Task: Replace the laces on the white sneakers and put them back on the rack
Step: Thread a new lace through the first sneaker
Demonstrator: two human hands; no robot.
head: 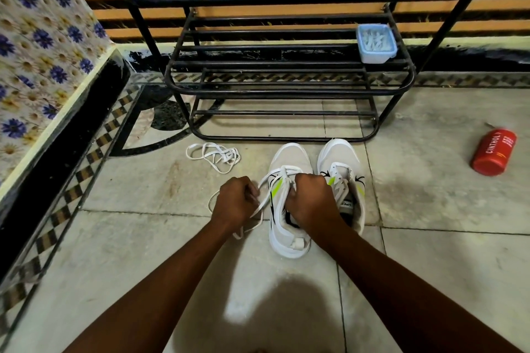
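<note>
Two white sneakers with yellow-green and black marks stand side by side on the floor in front of the black metal shoe rack (286, 92). The left sneaker (288, 157) has a white lace (265, 198) partly threaded through its eyelets. My left hand (233, 202) grips the loose end of that lace, pulled out to the left. My right hand (312, 199) grips the left sneaker's tongue and collar at the top. The right sneaker (341, 157) stands untouched just right of my right hand. A second loose white lace (213, 156) lies bunched on the floor to the left.
A pale blue plastic box (376, 42) sits on the rack's lower shelf at the right. A red can (494, 151) lies on the tiled floor at the right. A low ledge with flowered tiles (43, 66) runs along the left.
</note>
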